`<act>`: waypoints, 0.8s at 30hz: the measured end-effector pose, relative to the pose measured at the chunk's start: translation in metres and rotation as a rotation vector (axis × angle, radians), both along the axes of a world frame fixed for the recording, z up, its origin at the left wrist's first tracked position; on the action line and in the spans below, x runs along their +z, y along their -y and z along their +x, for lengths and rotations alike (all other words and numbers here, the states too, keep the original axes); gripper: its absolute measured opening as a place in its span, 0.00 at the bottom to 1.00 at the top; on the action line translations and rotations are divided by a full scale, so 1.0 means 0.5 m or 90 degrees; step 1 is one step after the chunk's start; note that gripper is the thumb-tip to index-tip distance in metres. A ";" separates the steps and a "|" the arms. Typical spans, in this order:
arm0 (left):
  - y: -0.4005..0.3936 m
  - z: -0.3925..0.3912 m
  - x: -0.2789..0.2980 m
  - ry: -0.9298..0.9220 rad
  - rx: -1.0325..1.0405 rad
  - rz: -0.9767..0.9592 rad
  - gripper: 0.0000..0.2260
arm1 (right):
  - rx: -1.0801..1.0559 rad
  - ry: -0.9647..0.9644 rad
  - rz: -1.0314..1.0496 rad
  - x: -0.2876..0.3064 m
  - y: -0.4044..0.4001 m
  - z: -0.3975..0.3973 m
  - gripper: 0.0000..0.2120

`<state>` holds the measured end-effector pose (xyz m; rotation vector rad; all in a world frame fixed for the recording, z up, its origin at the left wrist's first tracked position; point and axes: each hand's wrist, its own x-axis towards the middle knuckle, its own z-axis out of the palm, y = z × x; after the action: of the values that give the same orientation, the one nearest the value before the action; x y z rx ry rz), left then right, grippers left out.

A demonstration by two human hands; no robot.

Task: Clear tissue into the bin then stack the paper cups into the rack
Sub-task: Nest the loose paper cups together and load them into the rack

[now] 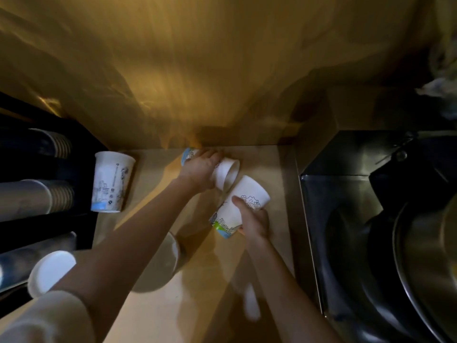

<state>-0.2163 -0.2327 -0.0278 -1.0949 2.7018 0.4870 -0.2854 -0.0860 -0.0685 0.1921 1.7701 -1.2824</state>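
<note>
My left hand (200,168) grips a white paper cup (228,173) lying on its side near the back of the counter, its mouth facing my right hand. My right hand (253,220) holds a second printed paper cup (238,206), tilted, just in front of the first cup's mouth. A third printed cup (111,181) stands upside down at the left, next to the black cup rack (37,169). Another cup (50,272) pokes out near my left sleeve. Crumpled tissue (437,87) shows at the far right, above the dark bin (346,194).
The rack holds rows of stacked cups (57,196) lying sideways. A white bowl-like object (160,263) sits under my left forearm. A metal basin (425,256) fills the right side. A brown wall rises behind the wooden counter (153,313).
</note>
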 end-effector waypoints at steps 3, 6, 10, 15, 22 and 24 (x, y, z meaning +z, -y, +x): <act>0.002 0.000 0.007 0.032 -0.001 -0.013 0.39 | 0.022 -0.002 0.005 0.001 0.006 -0.002 0.39; 0.002 0.002 0.018 0.060 -0.028 -0.040 0.37 | 0.019 -0.001 0.007 0.004 0.006 -0.013 0.40; -0.002 0.013 0.027 0.062 -0.062 -0.092 0.33 | 0.037 -0.056 -0.004 0.030 0.004 -0.034 0.34; -0.003 0.037 0.053 -0.071 0.053 0.018 0.42 | 0.104 -0.221 -0.111 0.117 0.010 -0.073 0.26; -0.024 0.065 0.072 -0.207 0.114 0.173 0.41 | 0.175 -0.395 -0.229 0.257 0.026 -0.097 0.31; -0.026 0.068 0.076 -0.255 0.124 0.210 0.41 | 0.156 -0.392 -0.296 0.280 0.024 -0.096 0.33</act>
<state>-0.1821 -0.2199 0.0099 -1.2787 2.6924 1.2571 -0.3333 -0.0980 0.0714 -0.7310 1.8417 -1.6313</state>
